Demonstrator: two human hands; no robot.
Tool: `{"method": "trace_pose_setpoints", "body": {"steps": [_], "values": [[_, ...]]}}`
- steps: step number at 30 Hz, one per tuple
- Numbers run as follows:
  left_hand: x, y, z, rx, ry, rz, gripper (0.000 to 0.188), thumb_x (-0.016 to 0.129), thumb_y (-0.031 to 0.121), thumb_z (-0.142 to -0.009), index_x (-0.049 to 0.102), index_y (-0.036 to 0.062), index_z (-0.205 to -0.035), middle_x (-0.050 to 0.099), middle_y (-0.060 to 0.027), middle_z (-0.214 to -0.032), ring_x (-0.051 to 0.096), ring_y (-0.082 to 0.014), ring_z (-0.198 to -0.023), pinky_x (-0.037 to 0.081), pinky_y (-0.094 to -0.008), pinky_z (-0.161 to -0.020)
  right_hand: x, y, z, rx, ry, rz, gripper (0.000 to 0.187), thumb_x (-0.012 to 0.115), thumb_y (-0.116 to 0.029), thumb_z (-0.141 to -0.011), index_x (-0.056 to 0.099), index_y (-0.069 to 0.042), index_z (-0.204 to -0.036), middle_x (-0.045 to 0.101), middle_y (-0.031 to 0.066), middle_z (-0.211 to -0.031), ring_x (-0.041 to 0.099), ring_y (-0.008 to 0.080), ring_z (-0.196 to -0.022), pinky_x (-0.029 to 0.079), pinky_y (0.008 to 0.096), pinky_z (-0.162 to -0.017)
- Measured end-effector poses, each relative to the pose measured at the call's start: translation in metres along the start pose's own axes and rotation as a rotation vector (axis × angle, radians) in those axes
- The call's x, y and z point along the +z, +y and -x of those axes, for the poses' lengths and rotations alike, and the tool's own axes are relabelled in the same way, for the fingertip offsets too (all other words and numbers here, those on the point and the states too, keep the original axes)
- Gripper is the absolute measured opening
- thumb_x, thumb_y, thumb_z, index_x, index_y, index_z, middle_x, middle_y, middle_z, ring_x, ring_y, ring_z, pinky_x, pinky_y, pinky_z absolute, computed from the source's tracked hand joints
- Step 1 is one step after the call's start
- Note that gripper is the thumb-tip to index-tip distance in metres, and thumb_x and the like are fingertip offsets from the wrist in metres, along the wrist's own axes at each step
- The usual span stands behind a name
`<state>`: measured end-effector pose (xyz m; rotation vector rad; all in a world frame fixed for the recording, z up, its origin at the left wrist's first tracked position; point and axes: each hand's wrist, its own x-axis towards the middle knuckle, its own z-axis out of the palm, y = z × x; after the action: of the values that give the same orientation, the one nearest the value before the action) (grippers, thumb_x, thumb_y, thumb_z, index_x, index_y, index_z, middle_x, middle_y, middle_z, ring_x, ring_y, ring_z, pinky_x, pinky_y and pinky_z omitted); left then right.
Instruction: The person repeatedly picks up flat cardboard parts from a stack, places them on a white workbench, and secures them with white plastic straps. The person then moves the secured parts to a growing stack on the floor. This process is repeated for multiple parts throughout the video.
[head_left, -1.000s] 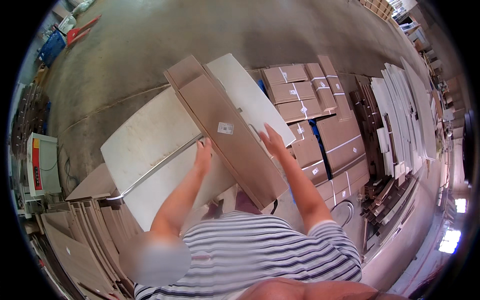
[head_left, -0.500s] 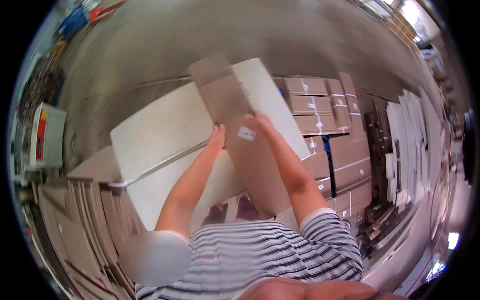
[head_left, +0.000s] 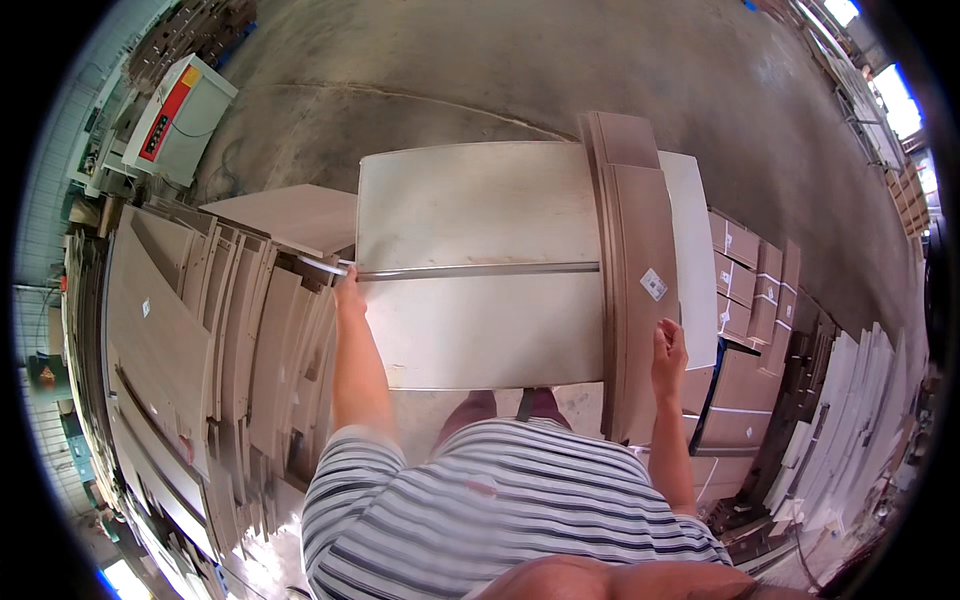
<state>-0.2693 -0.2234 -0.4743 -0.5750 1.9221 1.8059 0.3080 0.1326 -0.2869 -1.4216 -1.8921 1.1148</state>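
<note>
A long, flat brown cardboard box (head_left: 640, 230) with a white label lies across the right part of a white-topped table (head_left: 480, 330). More cardboard layers show along its left side. Between the two halves of the top runs a narrow gap (head_left: 480, 270), and a thin white strap (head_left: 322, 264) sticks out past the left edge there. My left hand (head_left: 349, 292) is closed at that edge, its fingertips on the strap. Beside the box's right edge, my right hand (head_left: 671, 346) is closed with fingers curled; whatever it may hold is hidden.
Brown panels (head_left: 230, 330) lean in a stack at the left. Strapped cartons (head_left: 745, 380) stand at the right, with long white boards (head_left: 840, 420) beyond them. A white machine with a red panel (head_left: 180, 120) stands far left on the concrete floor (head_left: 500, 80).
The cardboard box, earlier tilted between both hands, now lies straight on the table's right part. My left hand has moved to the table's left edge. The view has turned.
</note>
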Motion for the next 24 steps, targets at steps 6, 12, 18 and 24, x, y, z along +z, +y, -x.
{"method": "trace_pose_setpoints", "body": {"steps": [6,12,18,24], "values": [[0.11,0.101,0.145,0.122,-0.641,0.842,0.036,0.052,0.03,-0.098,0.051,0.0016,-0.121,0.059,-0.0029,-0.095,0.055,-0.014,-0.099,0.042,-0.0355,-0.1,0.023,-0.062,0.022,-0.057,0.011,0.015,0.028,0.055,-0.015,-0.095,0.057,0.0,-0.119,0.066,0.0115,-0.104,0.062,0.0185,-0.097,0.049,0.0312,-0.088],[0.14,0.158,0.343,0.208,-1.343,-0.207,0.034,0.043,0.032,-0.101,0.061,0.0023,-0.101,0.061,-0.0059,-0.078,0.052,-0.0098,-0.058,0.045,-0.0247,-0.056,0.113,-0.196,-0.003,-0.772,-0.099,0.104,0.063,0.071,-0.007,-0.078,0.046,-0.01,-0.136,0.026,0.0139,-0.152,0.029,0.0333,-0.139,0.03,0.0436,-0.111],[0.14,0.18,0.372,0.529,-1.429,-0.352,0.032,0.044,0.027,-0.101,0.064,0.0017,-0.103,0.061,-0.0068,-0.067,0.049,-0.0079,-0.05,0.04,-0.0224,-0.046,0.102,-0.159,-0.08,-0.8,0.191,0.014,0.037,0.059,-0.007,-0.087,0.054,-0.007,-0.123,0.051,0.0211,-0.133,0.049,0.0368,-0.124,0.041,0.0416,-0.103],[0.136,0.218,0.372,0.56,-0.897,-0.083,0.013,0.057,0.016,-0.096,0.061,0.0037,-0.094,0.058,-0.0039,-0.071,0.04,-0.0058,-0.048,0.036,-0.0233,-0.048,-0.03,0.002,-0.155,-0.357,0.45,0.22,0.02,0.044,0.001,-0.088,0.058,-0.004,-0.102,0.064,0.0224,-0.086,0.065,0.0379,-0.083,0.05,0.0421,-0.07]]}}
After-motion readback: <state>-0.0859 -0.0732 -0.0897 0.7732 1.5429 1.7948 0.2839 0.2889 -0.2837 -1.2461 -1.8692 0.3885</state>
